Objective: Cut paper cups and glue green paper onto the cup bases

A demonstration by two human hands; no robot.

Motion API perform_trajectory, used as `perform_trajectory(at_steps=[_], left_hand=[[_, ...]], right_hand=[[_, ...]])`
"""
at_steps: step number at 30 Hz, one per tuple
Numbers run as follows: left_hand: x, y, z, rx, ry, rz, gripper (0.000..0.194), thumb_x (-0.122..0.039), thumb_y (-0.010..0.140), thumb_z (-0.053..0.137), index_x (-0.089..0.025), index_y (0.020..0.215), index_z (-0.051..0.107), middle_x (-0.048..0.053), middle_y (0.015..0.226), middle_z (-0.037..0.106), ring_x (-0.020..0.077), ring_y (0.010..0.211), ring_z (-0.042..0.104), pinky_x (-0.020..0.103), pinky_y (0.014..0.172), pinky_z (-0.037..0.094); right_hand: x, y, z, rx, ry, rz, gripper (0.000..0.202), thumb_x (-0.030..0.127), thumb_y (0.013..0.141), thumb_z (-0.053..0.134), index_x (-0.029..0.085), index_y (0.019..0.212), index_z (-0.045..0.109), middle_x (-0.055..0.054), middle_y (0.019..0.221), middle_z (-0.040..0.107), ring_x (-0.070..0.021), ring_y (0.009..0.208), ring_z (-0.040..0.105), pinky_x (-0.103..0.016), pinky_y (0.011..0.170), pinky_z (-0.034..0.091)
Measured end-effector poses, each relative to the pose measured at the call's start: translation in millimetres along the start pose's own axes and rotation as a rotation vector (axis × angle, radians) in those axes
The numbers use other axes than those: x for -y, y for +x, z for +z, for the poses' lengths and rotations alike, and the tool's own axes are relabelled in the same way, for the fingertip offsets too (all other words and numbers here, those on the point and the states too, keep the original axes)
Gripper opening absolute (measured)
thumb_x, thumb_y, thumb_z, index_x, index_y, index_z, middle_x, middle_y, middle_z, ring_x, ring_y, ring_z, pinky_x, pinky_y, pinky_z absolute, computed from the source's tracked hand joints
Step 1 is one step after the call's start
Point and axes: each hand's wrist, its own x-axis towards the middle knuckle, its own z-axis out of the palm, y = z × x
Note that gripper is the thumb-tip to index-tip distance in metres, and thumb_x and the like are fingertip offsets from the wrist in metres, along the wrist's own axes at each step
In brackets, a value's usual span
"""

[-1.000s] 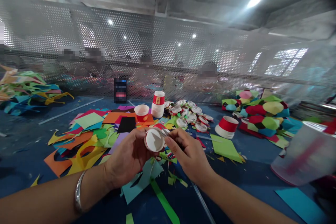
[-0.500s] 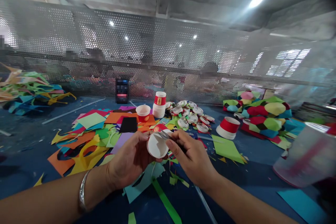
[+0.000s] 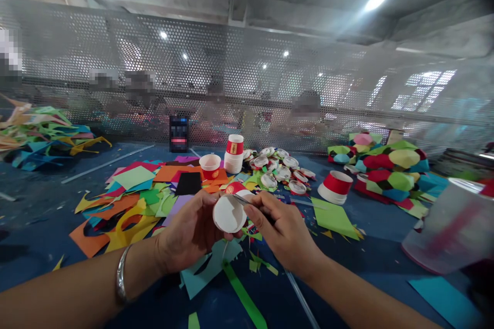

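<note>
My left hand [image 3: 193, 226] is closed around the edge of a white paper cup bottom [image 3: 228, 215], its round face turned toward me. My right hand [image 3: 283, 229] grips what look like scissors [image 3: 241, 199], their metal blades at the upper rim of the cup bottom and their dark handles mostly hidden by my fingers. Just behind the hands lies a red and white paper cup [image 3: 235, 189], partly covered by them. Under my hands on the blue table are a light blue paper offcut [image 3: 210, 270] and a green paper strip [image 3: 245, 295].
Beyond the hands stand a white cup [image 3: 210, 165], a cup stack [image 3: 233, 157], a heap of cut cup bottoms [image 3: 283, 167] and a phone [image 3: 179, 133]. Coloured paper [image 3: 131, 226] spreads left. At right are a red-banded cup [image 3: 335, 186], patchwork paper pieces [image 3: 393, 167] and a translucent bucket [image 3: 447, 231].
The cup bottom and my left hand have shifted slightly to the left. My right hand stays almost in place, with the blades still at the rim.
</note>
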Motion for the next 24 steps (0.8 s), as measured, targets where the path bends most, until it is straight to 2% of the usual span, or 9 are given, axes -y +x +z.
perform_trajectory(at_steps=[7, 14, 24], left_hand=[[-11.9, -1.8, 3.7, 0.015, 0.02, -0.12, 0.031, -0.027, 0.082, 0.045, -0.007, 0.087, 0.068, 0.013, 0.072, 0.072, 0.0155, 0.052, 0.066, 0.018, 0.042, 0.049], [-14.3, -1.6, 0.5, 0.012, -0.018, -0.185, 0.036, -0.031, 0.084, 0.045, -0.005, 0.098, 0.066, 0.015, 0.079, 0.073, 0.0152, 0.052, 0.067, 0.018, 0.043, 0.054], [-13.7, 1.2, -2.7, -0.02, -0.028, -0.228, 0.039, -0.034, 0.085, 0.043, -0.005, 0.098, 0.066, 0.017, 0.076, 0.073, 0.0153, 0.056, 0.07, 0.015, 0.046, 0.055]], right_hand=[[-0.8, -0.9, 1.7, 0.01, -0.013, 0.01, 0.021, 0.038, 0.097, 0.051, 0.024, 0.083, 0.056, 0.004, 0.064, 0.053, -0.0129, 0.054, 0.044, -0.027, 0.053, 0.031], [-4.0, -0.5, 2.8, 0.012, -0.029, -0.014, 0.025, 0.04, 0.099, 0.046, 0.023, 0.084, 0.056, 0.002, 0.065, 0.056, -0.0138, 0.056, 0.047, -0.028, 0.056, 0.035], [-4.1, -0.1, 2.8, 0.023, -0.054, -0.002, 0.024, 0.04, 0.099, 0.047, 0.023, 0.084, 0.054, 0.002, 0.068, 0.058, -0.0134, 0.055, 0.046, -0.028, 0.054, 0.032]])
